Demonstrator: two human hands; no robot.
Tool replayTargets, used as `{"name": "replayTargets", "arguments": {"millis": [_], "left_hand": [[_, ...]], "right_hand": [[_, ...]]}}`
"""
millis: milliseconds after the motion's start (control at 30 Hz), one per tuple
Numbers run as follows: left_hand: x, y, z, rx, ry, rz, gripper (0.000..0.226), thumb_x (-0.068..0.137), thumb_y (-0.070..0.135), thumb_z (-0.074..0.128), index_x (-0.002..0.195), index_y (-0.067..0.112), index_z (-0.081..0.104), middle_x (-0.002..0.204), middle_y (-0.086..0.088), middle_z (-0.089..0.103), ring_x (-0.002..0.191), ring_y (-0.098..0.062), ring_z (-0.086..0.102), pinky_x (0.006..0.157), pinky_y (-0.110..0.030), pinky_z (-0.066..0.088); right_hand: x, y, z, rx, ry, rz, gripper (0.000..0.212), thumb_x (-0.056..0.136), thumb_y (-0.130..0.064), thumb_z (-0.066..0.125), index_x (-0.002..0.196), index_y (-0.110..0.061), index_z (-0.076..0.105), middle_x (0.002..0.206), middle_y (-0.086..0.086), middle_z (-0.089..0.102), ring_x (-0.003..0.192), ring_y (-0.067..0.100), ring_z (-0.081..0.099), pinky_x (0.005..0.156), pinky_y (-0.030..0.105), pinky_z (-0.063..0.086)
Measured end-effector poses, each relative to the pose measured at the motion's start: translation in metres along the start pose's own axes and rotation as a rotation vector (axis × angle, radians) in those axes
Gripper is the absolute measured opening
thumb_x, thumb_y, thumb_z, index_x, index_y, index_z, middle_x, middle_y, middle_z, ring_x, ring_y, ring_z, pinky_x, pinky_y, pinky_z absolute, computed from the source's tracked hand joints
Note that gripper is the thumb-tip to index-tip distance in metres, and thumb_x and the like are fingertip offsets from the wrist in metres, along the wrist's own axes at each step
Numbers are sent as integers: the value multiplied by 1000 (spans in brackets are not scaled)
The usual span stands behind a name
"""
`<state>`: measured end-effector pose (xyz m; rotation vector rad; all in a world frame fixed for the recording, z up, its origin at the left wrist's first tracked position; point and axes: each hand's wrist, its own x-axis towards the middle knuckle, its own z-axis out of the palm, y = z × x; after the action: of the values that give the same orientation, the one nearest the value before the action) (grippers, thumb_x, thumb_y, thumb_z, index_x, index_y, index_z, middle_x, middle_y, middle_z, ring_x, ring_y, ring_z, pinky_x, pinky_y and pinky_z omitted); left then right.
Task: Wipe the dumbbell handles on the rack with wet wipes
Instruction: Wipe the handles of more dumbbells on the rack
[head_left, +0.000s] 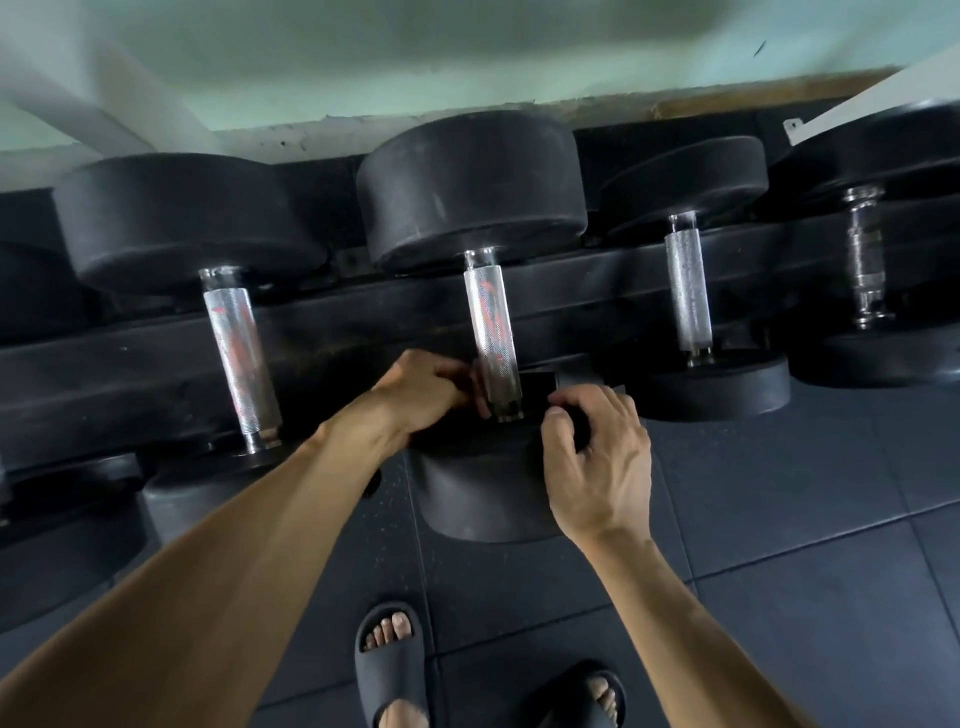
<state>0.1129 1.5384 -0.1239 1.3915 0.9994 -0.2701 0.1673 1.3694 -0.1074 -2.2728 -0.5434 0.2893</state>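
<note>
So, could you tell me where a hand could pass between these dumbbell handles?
Open gaps lie between the left handle and middle handle, and between that and the third handle. Crowded at the middle handle's near end, where left hand and right hand meet.

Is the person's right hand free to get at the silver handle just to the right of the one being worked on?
Probably yes. The right hand sits just below-left of that handle, and nothing stands between them.

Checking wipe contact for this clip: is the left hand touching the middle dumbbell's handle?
Touching. The head view shows the left hand's fingers curled against the lower end of the middle dumbbell's handle, no gap visible.
</note>
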Motion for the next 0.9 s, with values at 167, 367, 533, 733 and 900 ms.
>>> {"name": "replayTargets", "arguments": {"millis": [167, 367, 533, 733, 900], "left_hand": [[-9, 11, 0, -269, 102, 18, 22, 80, -12, 71, 73, 9, 74, 63, -4, 72, 61, -11, 69, 63, -17, 56], [-11, 2, 6, -93, 161, -87, 12, 78, -7, 75, 85, 2, 75, 64, 1, 72, 57, -4, 67, 57, -12, 52], [-2, 22, 6, -416, 271, -53, 19, 82, -17, 66, 76, 1, 68, 63, -10, 69, 53, -15, 67, 63, -24, 60], [-6, 12, 10, -234, 226, -103, 31, 78, -16, 65, 70, 13, 73, 60, 1, 70, 55, -8, 65, 61, -19, 58], [12, 28, 5, -526, 281, -58, 30, 80, -24, 55, 77, 2, 69, 62, -5, 67, 59, -14, 63, 57, -23, 57]], "right_hand": [[0, -1, 1, 2, 0, 14, 38, 81, -38, 38, 84, -15, 67, 83, -9, 65, 87, 14, 52, 85, 50, 48], [0, 0, 1, 3, 9, -7, 36, 81, -37, 39, 83, -15, 67, 82, -9, 65, 87, 16, 54, 84, 51, 48], [0, 1, 1, 2, 10, 1, 39, 81, -38, 38, 84, -14, 68, 83, -9, 65, 87, 13, 51, 83, 50, 48], [1, -1, 0, 6, 7, 3, 37, 81, -38, 38, 82, -16, 67, 81, -9, 64, 85, 12, 51, 84, 49, 48], [0, 0, 0, -3, 16, -7, 37, 81, -37, 38, 83, -15, 67, 81, -10, 64, 84, 13, 50, 83, 50, 48]]}}
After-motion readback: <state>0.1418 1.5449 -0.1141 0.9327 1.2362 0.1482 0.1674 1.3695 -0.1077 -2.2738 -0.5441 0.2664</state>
